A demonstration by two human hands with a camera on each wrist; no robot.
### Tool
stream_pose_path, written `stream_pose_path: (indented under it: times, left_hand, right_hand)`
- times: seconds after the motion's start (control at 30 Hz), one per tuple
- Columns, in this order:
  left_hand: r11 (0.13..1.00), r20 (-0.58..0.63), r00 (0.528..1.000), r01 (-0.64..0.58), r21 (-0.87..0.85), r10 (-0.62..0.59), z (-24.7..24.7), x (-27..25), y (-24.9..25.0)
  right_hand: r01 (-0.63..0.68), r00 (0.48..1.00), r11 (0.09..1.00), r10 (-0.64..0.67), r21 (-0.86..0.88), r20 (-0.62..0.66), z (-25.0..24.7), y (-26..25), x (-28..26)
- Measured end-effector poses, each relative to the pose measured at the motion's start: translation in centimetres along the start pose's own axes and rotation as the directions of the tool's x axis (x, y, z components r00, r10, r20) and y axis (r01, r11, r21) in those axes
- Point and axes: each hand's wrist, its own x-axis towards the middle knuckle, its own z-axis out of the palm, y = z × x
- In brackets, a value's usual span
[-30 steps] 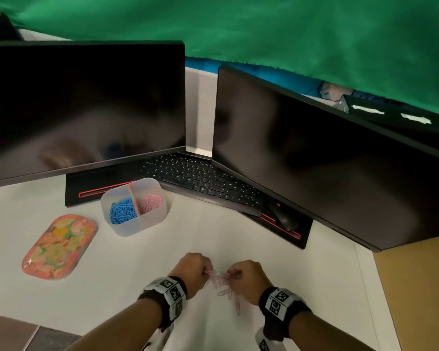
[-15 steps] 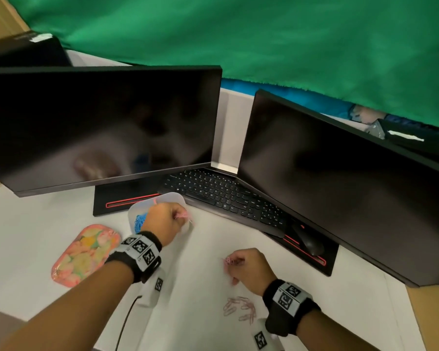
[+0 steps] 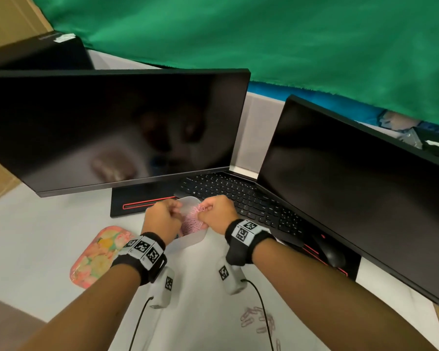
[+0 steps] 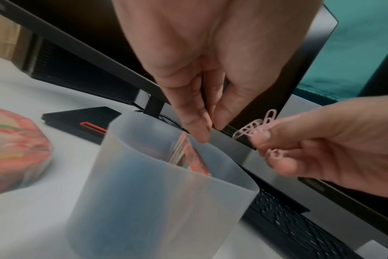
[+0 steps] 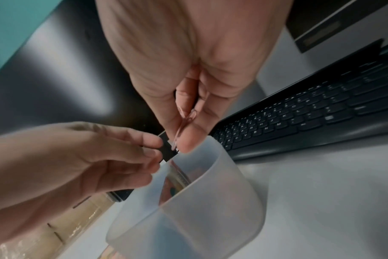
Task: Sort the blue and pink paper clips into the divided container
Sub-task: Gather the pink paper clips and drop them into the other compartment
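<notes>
The translucent divided container point(image 3: 190, 240) stands in front of the keyboard, and both hands hover over it. Pink clips point(image 3: 191, 224) fill its right compartment. Blue clips point(image 4: 133, 184) show as a blur through the left wall. My right hand point(image 3: 203, 211) pinches a small bunch of pink paper clips point(image 4: 255, 126) just above the rim, also seen between thumb and finger in the right wrist view point(image 5: 184, 121). My left hand point(image 3: 176, 211) is curled over the container point(image 4: 166, 175) with thumb and forefinger tips nearly together point(image 4: 210, 129) and nothing seen between them. Several loose pink clips point(image 3: 257, 320) lie on the table near me.
A colourful lid or tray point(image 3: 99, 254) lies left of the container. A black keyboard point(image 3: 238, 196) and mouse point(image 3: 332, 254) sit behind and to the right, under two dark monitors point(image 3: 112, 127). Wrist camera cables point(image 3: 261, 310) trail over the white table.
My right hand has risen from the table to the container with pink clips in its pinch. The left hand stays at the container, and its pink clips are no longer in its fingers.
</notes>
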Motion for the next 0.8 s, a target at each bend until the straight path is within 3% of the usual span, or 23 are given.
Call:
stream_pose_path:
  times: [0.17, 0.33, 0.43, 0.53, 0.63, 0.73, 0.8]
  left_hand:
    - [0.996, -0.035, 0.996, -0.088, -0.027, 0.087, -0.9, -1.8, -1.0]
    - [0.977, 0.041, 0.981, -0.184, -0.11, 0.19, -0.5, -3.2, -1.0]
    - [0.963, 0.16, 0.95, -0.266, -0.032, 0.268, 0.9, -4.3, -0.4]
    - [0.921, 0.342, 0.879, -0.38, 0.082, 0.332, 3.0, -6.1, 0.0]
    - [0.864, 0.578, 0.768, -0.462, 0.199, 0.278, 5.6, -8.2, -0.6]
    - [0.811, 0.743, 0.645, -0.525, 0.259, 0.18, 7.9, -10.6, -1.4]
    - [0.788, 0.797, 0.588, -0.553, 0.272, 0.138, 9.2, -12.1, -1.5]
  right_hand:
    - [0.04, 0.999, 0.993, -0.038, -0.108, 0.02, 1.8, -0.2, 1.7]
    - [0.059, 0.998, 0.992, -0.056, -0.109, 0.032, 0.5, 1.1, 0.6]
    - [0.054, 0.999, 0.99, -0.054, -0.133, 0.002, -1.4, 3.3, -2.1]
    - [0.11, 0.991, 0.924, -0.073, -0.365, 0.115, -2.6, 7.3, -6.6]
    - [0.151, 0.966, 0.85, -0.017, -0.504, 0.259, -2.7, 12.1, -11.2]
    - [0.137, 0.971, 0.849, -0.014, -0.511, 0.237, -3.2, 15.6, -15.0]
    - [0.099, 0.98, 0.863, 0.001, -0.496, 0.198, -4.0, 17.2, -17.1]
